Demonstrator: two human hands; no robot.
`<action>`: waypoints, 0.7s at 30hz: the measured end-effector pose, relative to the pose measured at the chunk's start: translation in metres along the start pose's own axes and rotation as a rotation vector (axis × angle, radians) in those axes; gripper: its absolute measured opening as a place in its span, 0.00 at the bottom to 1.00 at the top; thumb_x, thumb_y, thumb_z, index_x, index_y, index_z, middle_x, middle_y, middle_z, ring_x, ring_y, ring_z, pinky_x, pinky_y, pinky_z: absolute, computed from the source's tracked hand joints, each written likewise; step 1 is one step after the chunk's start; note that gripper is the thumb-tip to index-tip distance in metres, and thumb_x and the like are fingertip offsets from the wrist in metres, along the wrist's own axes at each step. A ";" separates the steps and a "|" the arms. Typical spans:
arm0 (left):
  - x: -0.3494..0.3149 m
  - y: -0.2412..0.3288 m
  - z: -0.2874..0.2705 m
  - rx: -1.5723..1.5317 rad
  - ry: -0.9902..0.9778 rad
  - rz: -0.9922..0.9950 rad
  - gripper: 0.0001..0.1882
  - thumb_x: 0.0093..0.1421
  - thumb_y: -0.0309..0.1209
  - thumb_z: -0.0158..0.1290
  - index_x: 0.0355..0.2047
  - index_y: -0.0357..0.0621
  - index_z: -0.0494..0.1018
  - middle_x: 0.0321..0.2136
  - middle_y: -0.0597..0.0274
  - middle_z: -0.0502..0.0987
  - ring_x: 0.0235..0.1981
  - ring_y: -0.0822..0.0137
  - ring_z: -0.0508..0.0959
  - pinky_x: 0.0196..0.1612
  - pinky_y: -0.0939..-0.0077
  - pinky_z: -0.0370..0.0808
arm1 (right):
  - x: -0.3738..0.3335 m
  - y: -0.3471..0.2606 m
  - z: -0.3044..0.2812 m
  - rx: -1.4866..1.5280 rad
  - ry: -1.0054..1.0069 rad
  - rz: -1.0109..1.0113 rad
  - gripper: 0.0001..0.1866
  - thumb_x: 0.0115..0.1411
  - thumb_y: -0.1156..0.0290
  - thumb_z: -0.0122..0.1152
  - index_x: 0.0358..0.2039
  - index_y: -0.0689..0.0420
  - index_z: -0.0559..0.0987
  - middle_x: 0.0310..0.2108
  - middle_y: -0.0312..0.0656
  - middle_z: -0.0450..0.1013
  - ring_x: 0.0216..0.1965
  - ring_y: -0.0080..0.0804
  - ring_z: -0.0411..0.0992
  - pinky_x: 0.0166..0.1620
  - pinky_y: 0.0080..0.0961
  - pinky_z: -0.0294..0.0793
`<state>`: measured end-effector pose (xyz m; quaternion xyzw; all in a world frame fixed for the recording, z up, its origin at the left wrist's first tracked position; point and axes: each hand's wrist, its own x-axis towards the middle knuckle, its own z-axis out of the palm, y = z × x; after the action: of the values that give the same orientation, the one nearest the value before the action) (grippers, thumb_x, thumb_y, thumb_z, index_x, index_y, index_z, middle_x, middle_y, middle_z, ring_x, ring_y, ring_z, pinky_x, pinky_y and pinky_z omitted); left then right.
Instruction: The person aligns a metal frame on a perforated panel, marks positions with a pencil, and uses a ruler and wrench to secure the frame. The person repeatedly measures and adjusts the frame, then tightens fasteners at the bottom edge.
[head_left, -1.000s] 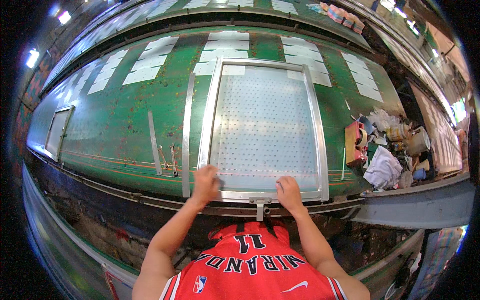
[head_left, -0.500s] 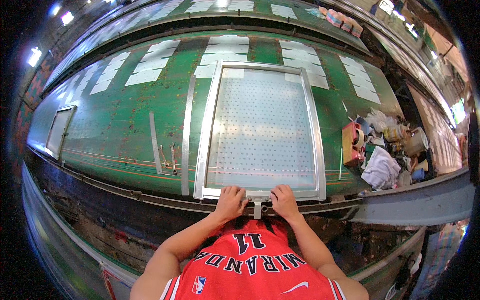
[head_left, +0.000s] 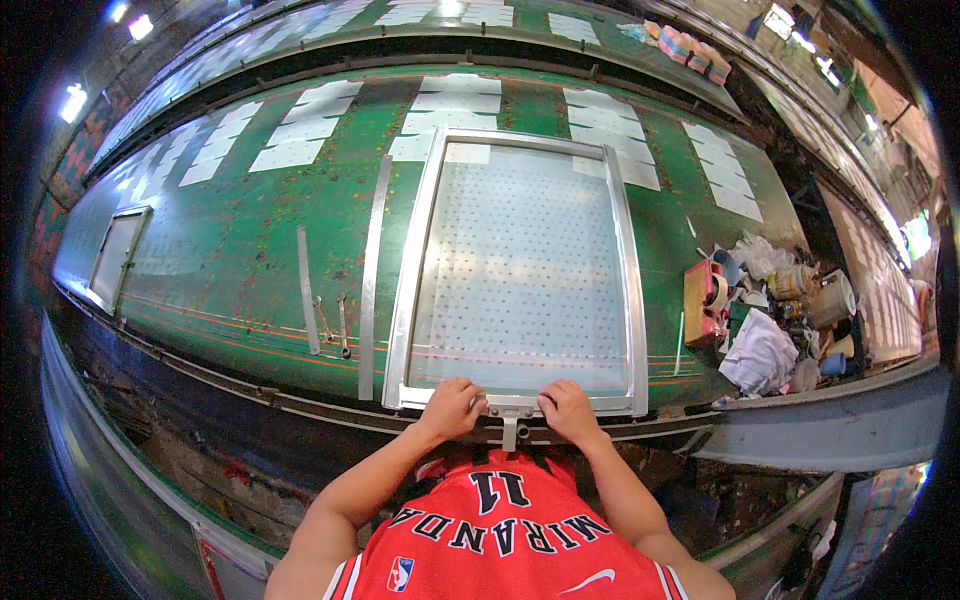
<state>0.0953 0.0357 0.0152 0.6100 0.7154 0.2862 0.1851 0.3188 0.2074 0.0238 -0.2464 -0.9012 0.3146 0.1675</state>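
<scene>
A silk-screen printing frame (head_left: 630, 300) with a silver metal rim lies on the green table. Its pale mesh carries rows of small dark marks. My left hand (head_left: 456, 407) has its fingers curled over the near rail, left of the middle. On the same rail, right of the middle, my right hand (head_left: 566, 408) is closed in the same way. Between the two hands a small metal bracket (head_left: 510, 432) juts toward me from the rail. Both thumbs point inward, and the undersides of the fingers are hidden.
Left of the frame lie a long metal bar (head_left: 375, 280), a shorter strip (head_left: 307, 290) and wrenches (head_left: 344, 328). A smaller frame (head_left: 120, 255) sits far left. A red tape dispenser (head_left: 703, 303), white cloth (head_left: 760, 355) and tubs crowd the right. White pieces (head_left: 305, 125) line the back.
The view has tilted slightly, so the frame and hands appear a little lower. Both hands keep their hold on the near rail, and the frame stays in place on the table.
</scene>
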 end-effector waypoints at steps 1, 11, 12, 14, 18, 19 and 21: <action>0.001 -0.001 0.000 -0.034 0.008 -0.002 0.15 0.59 0.35 0.60 0.43 0.39 0.77 0.37 0.48 0.77 0.41 0.47 0.76 0.47 0.54 0.72 | 0.000 0.001 -0.001 0.021 -0.014 0.015 0.06 0.58 0.71 0.62 0.30 0.61 0.81 0.32 0.49 0.75 0.38 0.51 0.72 0.45 0.43 0.73; 0.007 0.002 0.004 -0.177 -0.128 0.130 0.17 0.52 0.27 0.65 0.43 0.45 0.77 0.44 0.52 0.76 0.48 0.48 0.74 0.52 0.54 0.70 | -0.010 -0.012 -0.004 0.028 0.058 -0.062 0.07 0.55 0.75 0.66 0.34 0.60 0.82 0.35 0.47 0.76 0.39 0.49 0.74 0.44 0.40 0.74; 0.006 0.002 0.006 -0.168 -0.120 0.134 0.17 0.51 0.27 0.65 0.42 0.45 0.77 0.44 0.52 0.76 0.48 0.48 0.74 0.52 0.54 0.70 | -0.012 -0.015 -0.002 0.039 0.031 -0.046 0.07 0.55 0.75 0.66 0.35 0.60 0.82 0.35 0.47 0.76 0.39 0.49 0.74 0.44 0.40 0.74; 0.003 0.004 0.009 -0.150 -0.079 0.146 0.17 0.51 0.28 0.66 0.42 0.46 0.78 0.44 0.52 0.76 0.48 0.48 0.74 0.52 0.55 0.69 | -0.014 -0.019 0.002 0.032 0.018 -0.047 0.08 0.54 0.75 0.67 0.35 0.60 0.82 0.36 0.47 0.76 0.39 0.48 0.74 0.44 0.39 0.75; -0.003 0.010 0.015 -0.132 0.013 0.140 0.16 0.50 0.29 0.66 0.40 0.47 0.78 0.44 0.53 0.74 0.47 0.49 0.73 0.51 0.55 0.68 | -0.018 -0.025 0.004 -0.025 0.005 -0.111 0.08 0.53 0.75 0.67 0.35 0.60 0.82 0.36 0.46 0.76 0.39 0.46 0.74 0.44 0.39 0.75; -0.003 0.011 0.015 -0.132 0.028 0.134 0.15 0.49 0.29 0.66 0.39 0.47 0.78 0.44 0.53 0.74 0.47 0.49 0.72 0.51 0.55 0.68 | -0.018 -0.025 0.003 -0.031 -0.002 -0.132 0.08 0.53 0.75 0.67 0.35 0.60 0.82 0.36 0.46 0.76 0.39 0.46 0.74 0.44 0.39 0.75; -0.002 0.013 0.015 -0.126 0.037 0.135 0.15 0.50 0.29 0.65 0.39 0.47 0.78 0.44 0.53 0.74 0.47 0.49 0.72 0.51 0.55 0.68 | -0.018 -0.027 0.003 -0.063 -0.005 -0.132 0.08 0.53 0.74 0.67 0.35 0.60 0.82 0.35 0.45 0.76 0.39 0.46 0.74 0.44 0.39 0.75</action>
<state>0.1148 0.0373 0.0116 0.6387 0.6565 0.3534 0.1902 0.3231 0.1782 0.0366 -0.1908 -0.9254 0.2750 0.1775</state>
